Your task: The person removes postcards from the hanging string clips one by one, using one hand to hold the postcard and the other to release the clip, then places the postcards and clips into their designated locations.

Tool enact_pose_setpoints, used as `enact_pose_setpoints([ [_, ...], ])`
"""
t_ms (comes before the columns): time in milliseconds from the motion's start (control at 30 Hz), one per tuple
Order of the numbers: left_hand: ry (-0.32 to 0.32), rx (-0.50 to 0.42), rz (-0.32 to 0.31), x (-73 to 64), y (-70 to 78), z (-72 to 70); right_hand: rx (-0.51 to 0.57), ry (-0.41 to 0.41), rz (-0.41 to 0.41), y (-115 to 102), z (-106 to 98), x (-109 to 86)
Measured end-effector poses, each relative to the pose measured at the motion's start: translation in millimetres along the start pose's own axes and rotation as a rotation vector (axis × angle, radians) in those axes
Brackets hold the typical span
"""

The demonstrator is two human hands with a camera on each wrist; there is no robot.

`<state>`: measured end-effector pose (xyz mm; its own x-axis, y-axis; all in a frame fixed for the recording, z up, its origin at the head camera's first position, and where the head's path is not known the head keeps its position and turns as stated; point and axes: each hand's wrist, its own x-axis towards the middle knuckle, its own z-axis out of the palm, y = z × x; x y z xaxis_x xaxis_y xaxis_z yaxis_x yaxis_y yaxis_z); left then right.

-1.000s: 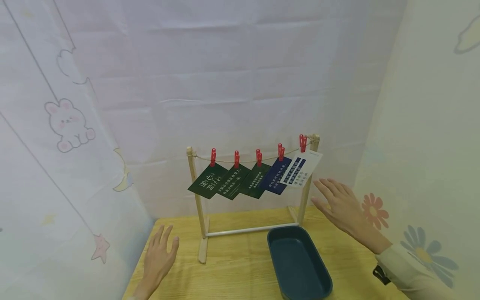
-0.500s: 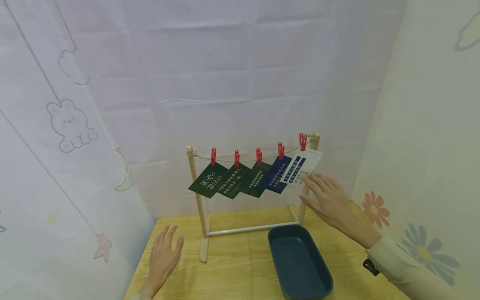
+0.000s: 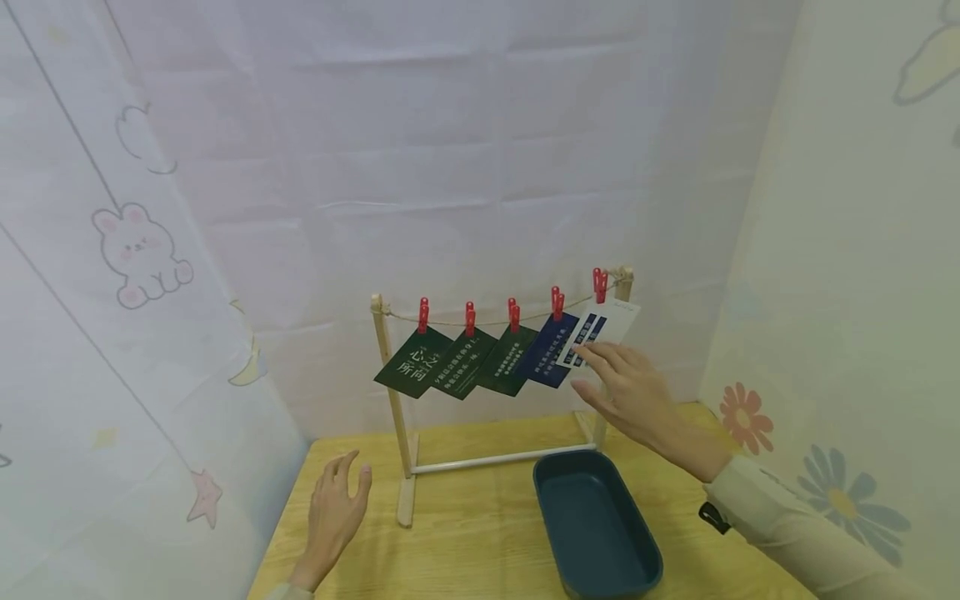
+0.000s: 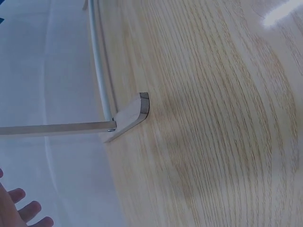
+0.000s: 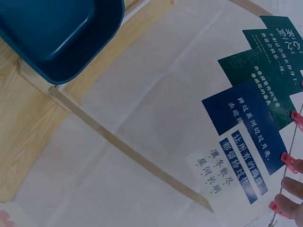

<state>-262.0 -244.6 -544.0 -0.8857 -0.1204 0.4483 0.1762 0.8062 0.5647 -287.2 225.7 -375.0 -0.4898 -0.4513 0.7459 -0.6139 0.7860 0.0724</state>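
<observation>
Several cards hang in an overlapping row from a string on a wooden rack, each pinched by a red clothespin. At the right end is a white card with blue bands, under a red clothespin. Beside it hangs a dark blue card, then green cards, among them the leftmost green card. My right hand is in front of the white card and hides its lower part; nothing is held, and whether it touches the card cannot be told. My left hand hovers with parted fingers over the table's left side, holding nothing.
A dark blue rectangular bin stands on the wooden table, in front of the rack's right foot. A white rod joins the rack's feet. Printed cloth walls enclose the back and both sides.
My right hand has moved left, from beside the rack's right post to in front of the white card. The left hand has shifted slightly to the right. The cards hang as before.
</observation>
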Motion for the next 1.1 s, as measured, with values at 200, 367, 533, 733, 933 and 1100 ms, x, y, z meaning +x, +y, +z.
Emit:
enact_pose_setpoints([
  [200,-0.02,-0.056,-0.038,2.2,5.1,1.1,0.024,0.03,-0.027,-10,5,13.0],
  [367,0.023,-0.116,-0.051,4.2,8.8,4.7,0.017,0.024,-0.047,-19,11,23.7],
  [533,0.07,-0.174,-0.048,9.2,15.3,6.4,0.014,0.047,-0.077,-30,16,38.4],
  [733,0.087,-0.228,-0.07,17.8,24.7,5.5,0.046,0.057,-0.095,-46,21,59.4],
  [933,0.13,-0.292,-0.095,25.9,35.3,6.4,0.066,0.037,-0.083,-57,27,77.6],
  [1100,0.187,-0.326,-0.079,32.7,42.7,10.9,0.07,0.008,-0.071,-63,32,88.7],
])
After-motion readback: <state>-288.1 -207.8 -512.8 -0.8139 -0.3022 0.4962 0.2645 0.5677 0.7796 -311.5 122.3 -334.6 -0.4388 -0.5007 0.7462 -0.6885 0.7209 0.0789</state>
